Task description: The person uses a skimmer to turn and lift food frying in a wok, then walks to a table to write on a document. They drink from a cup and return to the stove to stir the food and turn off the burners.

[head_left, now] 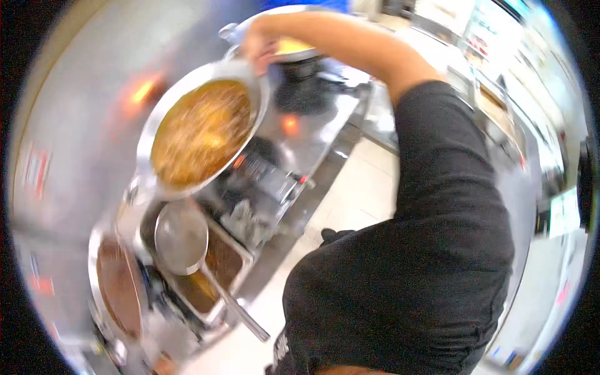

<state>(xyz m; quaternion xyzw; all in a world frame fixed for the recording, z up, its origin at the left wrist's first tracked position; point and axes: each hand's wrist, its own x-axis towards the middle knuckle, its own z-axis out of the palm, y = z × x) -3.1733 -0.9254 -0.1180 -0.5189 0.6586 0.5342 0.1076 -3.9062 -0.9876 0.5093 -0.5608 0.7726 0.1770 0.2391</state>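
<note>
My right hand [257, 51], blurred by motion, reaches across the top and closes at the near-handle end of a large two-handled metal pan [145, 147]. Bubbling golden-brown oil [203, 131] fills that pan, and what is frying in it is smeared. Only a skin-coloured blur at the bottom edge, probably my left hand [165, 365], shows low on the left; its fingers cannot be made out. Above it is a pale blurred shape [167, 334]. A round skimmer [181, 239] with a long handle lies across a rectangular metal container of brown liquid [215, 262].
Another pan [119, 287] of brown liquid stands at lower left. A pan [290, 53] with yellow contents sits behind my forearm. Flame glows by the burner [303, 94]. Pale tiled floor [356, 181] lies between the steel stove edge [331, 156] and my body. Shelving runs along the right.
</note>
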